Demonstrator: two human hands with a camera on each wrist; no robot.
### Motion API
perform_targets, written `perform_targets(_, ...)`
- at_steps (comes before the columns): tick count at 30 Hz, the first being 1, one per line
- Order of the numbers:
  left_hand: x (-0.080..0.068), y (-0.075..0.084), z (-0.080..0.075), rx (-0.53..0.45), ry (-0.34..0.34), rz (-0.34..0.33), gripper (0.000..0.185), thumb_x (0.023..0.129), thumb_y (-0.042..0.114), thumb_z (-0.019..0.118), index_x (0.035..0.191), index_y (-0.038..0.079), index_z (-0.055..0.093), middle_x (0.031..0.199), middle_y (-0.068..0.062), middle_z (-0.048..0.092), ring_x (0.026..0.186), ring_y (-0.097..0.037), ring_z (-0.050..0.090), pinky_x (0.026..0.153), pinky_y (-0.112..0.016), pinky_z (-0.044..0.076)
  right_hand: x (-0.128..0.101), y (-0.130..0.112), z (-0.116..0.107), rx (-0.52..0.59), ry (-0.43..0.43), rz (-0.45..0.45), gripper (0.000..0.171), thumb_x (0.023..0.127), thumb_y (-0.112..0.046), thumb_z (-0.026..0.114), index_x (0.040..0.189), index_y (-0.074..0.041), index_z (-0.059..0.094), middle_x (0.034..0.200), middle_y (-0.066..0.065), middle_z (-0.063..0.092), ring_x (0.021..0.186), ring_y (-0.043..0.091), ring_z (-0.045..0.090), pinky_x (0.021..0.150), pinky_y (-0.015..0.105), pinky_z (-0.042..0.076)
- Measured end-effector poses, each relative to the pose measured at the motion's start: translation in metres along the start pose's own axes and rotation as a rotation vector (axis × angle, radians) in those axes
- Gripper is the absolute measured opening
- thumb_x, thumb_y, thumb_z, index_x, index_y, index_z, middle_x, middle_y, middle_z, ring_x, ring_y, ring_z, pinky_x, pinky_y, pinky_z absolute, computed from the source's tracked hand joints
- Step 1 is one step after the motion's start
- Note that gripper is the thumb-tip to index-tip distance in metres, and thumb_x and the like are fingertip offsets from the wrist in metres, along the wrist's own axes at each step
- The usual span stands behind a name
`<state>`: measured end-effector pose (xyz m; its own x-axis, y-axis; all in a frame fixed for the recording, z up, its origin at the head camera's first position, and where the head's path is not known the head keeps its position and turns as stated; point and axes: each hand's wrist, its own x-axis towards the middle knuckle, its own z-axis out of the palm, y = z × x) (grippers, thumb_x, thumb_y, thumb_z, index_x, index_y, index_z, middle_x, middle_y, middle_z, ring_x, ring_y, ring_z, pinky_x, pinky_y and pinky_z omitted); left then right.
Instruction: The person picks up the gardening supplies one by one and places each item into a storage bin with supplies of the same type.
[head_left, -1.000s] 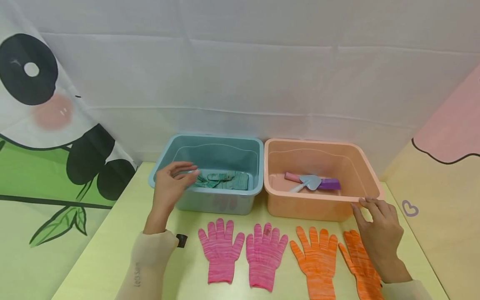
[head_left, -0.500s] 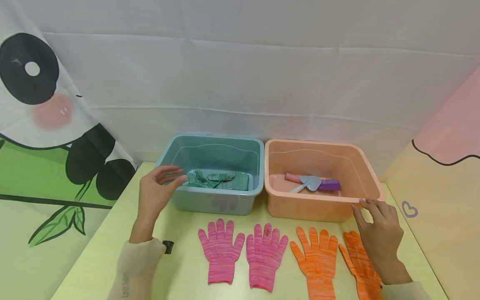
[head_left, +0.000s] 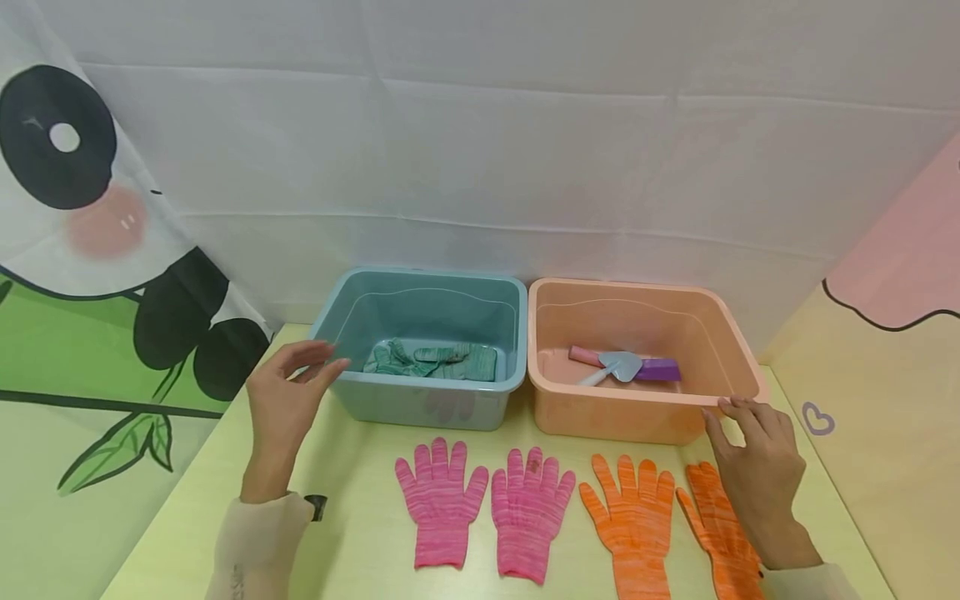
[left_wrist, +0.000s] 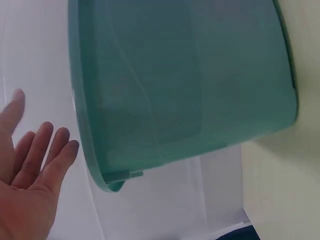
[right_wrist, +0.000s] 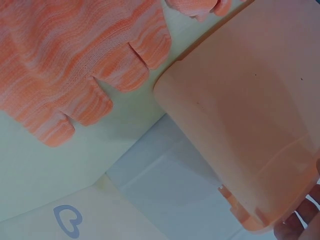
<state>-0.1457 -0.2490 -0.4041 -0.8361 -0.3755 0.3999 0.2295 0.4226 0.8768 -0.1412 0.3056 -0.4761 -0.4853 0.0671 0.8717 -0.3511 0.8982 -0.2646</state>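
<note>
Lying flat on the table, two pink gloves are filling the space between the left hand and the right hand, closer to the person than either. To the right hand's left, an orange glove is lying flat; a second orange glove is lying partly hidden beneath that hand. The left hand is hovering with thumb and fingers apart, holding nothing, just beside the blue tub. The right hand's fingertips are touching the rim of the peach tub; I cannot tell whether they are gripping it. The tubs are standing side by side between and beyond the hands. Rightward of the left hand, green knitwear is lying in the blue tub. Leftward of the right hand, a light-blue trowel is overlapping a pink-and-purple tool inside the peach tub. Farther beyond both hands, a white sheet is hanging.
</note>
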Motion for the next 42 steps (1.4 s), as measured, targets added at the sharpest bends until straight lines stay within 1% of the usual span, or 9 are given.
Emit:
perform_targets(4, -0.004, -0.008, 0.000, 0.038, 0.027, 0.084, 0.038, 0.082, -0.002, 0.089, 0.117, -0.002, 0.076, 0.107, -0.003, 0.077, 0.100, 0.003, 0.069, 0.094, -0.012, 0.053, -0.001, 0.000, 0.000, 0.015, -0.006, 0.003, 0.051, 0.100, -0.043, 0.068, 0.096, 0.008, 0.076, 0.099, 0.024, 0.074, 0.087, 0.050, 0.064, 0.088, 0.005, 0.030)
perform_targets(8, -0.007, -0.017, 0.002, 0.097, 0.057, 0.257, 0.040, 0.077, -0.003, 0.092, 0.114, -0.005, 0.076, 0.107, -0.018, 0.077, 0.101, -0.001, 0.070, 0.098, -0.009, 0.049, 0.000, -0.002, -0.001, 0.020, -0.007, 0.007, 0.062, 0.104, -0.052, 0.063, 0.096, 0.008, 0.076, 0.098, 0.024, 0.074, 0.087, 0.050, 0.064, 0.092, 0.001, 0.026)
perform_targets(11, -0.008, -0.027, 0.002, 0.183, 0.086, 0.432, 0.042, 0.084, 0.022, 0.091, 0.111, -0.007, 0.076, 0.104, -0.023, 0.077, 0.099, -0.022, 0.075, 0.102, -0.006, 0.044, 0.001, -0.002, -0.001, 0.019, -0.003, 0.008, 0.069, 0.104, -0.057, 0.060, 0.094, 0.009, 0.076, 0.097, 0.025, 0.074, 0.086, 0.050, 0.063, 0.095, -0.002, 0.024)
perform_targets(15, -0.006, -0.040, 0.003, 0.266, 0.144, 0.624, 0.066, 0.090, 0.055, 0.079, 0.110, -0.008, 0.076, 0.101, -0.026, 0.077, 0.093, -0.043, 0.073, 0.106, -0.006, 0.041, 0.002, -0.003, -0.001, 0.023, 0.002, 0.006, 0.069, 0.104, -0.057, 0.060, 0.093, 0.009, 0.076, 0.096, 0.026, 0.073, 0.085, 0.050, 0.063, 0.096, -0.004, 0.023)
perform_targets(21, -0.005, -0.055, 0.007, 0.301, 0.214, 0.815, 0.060, 0.093, 0.049, 0.078, 0.111, -0.008, 0.077, 0.104, -0.025, 0.077, 0.092, -0.047, 0.074, 0.113, -0.016, 0.042, 0.002, -0.002, 0.001, 0.022, 0.008, 0.004, 0.066, 0.104, -0.056, 0.062, 0.094, 0.008, 0.077, 0.097, 0.025, 0.074, 0.085, 0.050, 0.063, 0.095, -0.001, 0.026)
perform_targets(28, -0.006, -0.066, 0.012, 0.341, 0.209, 0.907, 0.060, 0.095, 0.049, 0.073, 0.106, -0.010, 0.077, 0.104, -0.025, 0.077, 0.092, -0.046, 0.073, 0.115, -0.021, 0.042, 0.001, -0.002, 0.001, 0.017, 0.005, 0.005, 0.060, 0.101, -0.051, 0.064, 0.096, 0.007, 0.077, 0.098, 0.024, 0.074, 0.087, 0.049, 0.064, 0.083, 0.011, 0.035)
perform_targets(32, -0.006, -0.068, 0.015, 0.381, 0.174, 0.931, 0.059, 0.098, 0.049, 0.069, 0.103, -0.009, 0.077, 0.101, -0.025, 0.075, 0.089, -0.044, 0.073, 0.116, -0.019, 0.040, 0.001, -0.002, 0.001, 0.014, 0.001, 0.007, 0.056, 0.101, -0.048, 0.067, 0.097, 0.007, 0.077, 0.099, 0.023, 0.075, 0.088, 0.049, 0.065, 0.087, 0.005, 0.033)
perform_targets(37, -0.007, -0.070, 0.018, 0.418, 0.148, 0.931, 0.060, 0.100, 0.051, 0.066, 0.099, -0.008, 0.077, 0.096, -0.023, 0.072, 0.087, -0.042, 0.072, 0.116, -0.017, 0.037, 0.001, -0.003, 0.001, 0.019, -0.004, 0.009, 0.029, 0.084, -0.017, 0.084, 0.098, 0.007, 0.077, 0.099, 0.024, 0.074, 0.088, 0.049, 0.064, 0.096, -0.002, 0.023)
perform_targets(42, -0.009, -0.071, 0.020, 0.437, 0.157, 0.921, 0.061, 0.100, 0.053, 0.066, 0.098, -0.007, 0.078, 0.094, -0.022, 0.072, 0.086, -0.042, 0.071, 0.117, -0.016, 0.036, 0.000, -0.003, 0.000, 0.015, -0.004, 0.014, 0.028, 0.074, -0.004, 0.089, 0.096, 0.007, 0.077, 0.099, 0.024, 0.074, 0.088, 0.049, 0.064, 0.095, -0.001, 0.025)
